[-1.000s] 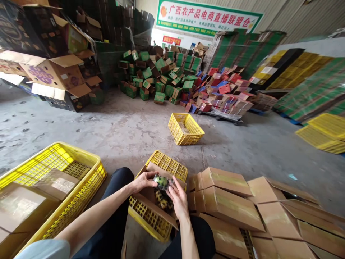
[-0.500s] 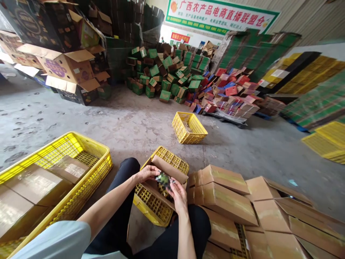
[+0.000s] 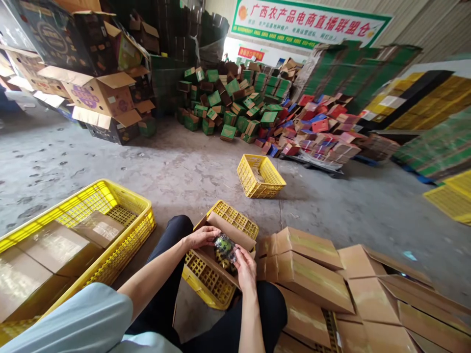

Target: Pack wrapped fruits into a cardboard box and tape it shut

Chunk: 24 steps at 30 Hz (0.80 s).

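Note:
My left hand (image 3: 201, 236) and my right hand (image 3: 246, 265) both grip a small green-and-yellow mottled item in clear wrapping (image 3: 224, 247), fingers closed on it from either side. It hangs just over an open cardboard box (image 3: 206, 257) that rests in a small yellow crate (image 3: 206, 282) between my knees. More mottled items (image 3: 228, 267) lie in the box below it.
A large yellow crate (image 3: 121, 240) with taped cartons stands at my left. Open brown cartons (image 3: 309, 274) lie at my right. Another small yellow crate (image 3: 260, 176) sits on the concrete floor ahead. Piles of green and red boxes (image 3: 257, 113) fill the back.
The camera has tilted and shifted slightly. Both hands have kept hold of the wrapped item and lowered it a little toward the box.

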{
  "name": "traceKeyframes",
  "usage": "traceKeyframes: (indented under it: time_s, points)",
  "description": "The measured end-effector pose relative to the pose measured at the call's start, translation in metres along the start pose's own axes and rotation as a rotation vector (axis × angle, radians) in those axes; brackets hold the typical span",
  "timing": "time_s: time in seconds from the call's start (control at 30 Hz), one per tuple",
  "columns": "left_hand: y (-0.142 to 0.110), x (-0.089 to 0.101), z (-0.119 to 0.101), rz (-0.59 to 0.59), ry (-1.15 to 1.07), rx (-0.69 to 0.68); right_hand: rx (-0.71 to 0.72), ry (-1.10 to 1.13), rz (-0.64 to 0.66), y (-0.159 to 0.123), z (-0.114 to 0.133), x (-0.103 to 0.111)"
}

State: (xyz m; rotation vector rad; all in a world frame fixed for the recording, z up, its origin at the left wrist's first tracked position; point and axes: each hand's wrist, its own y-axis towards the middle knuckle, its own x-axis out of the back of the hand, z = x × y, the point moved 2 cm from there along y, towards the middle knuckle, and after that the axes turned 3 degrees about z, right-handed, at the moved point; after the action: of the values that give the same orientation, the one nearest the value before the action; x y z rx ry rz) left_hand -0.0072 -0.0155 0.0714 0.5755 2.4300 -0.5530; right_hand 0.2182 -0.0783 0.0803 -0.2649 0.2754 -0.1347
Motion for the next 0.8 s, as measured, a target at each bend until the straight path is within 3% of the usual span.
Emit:
traceKeyframes:
  time_s: [0.23,0.5,0.63,0.8]
  points:
    - [0.002,-0.001,0.003,0.059,0.016,0.030,0.007,0.050,0.005,0.005,0.010,-0.001]
    - [0.006,0.004,0.007,0.081,-0.042,0.003,-0.094,-0.021,0.194,-0.004,0.004,-0.008]
    - [0.006,0.001,0.005,0.098,-0.054,0.015,-0.066,-0.023,0.144,-0.001,0.001,-0.008]
    - [0.009,0.003,0.004,0.039,-0.066,0.126,0.019,-0.072,0.140,0.005,0.002,-0.012]
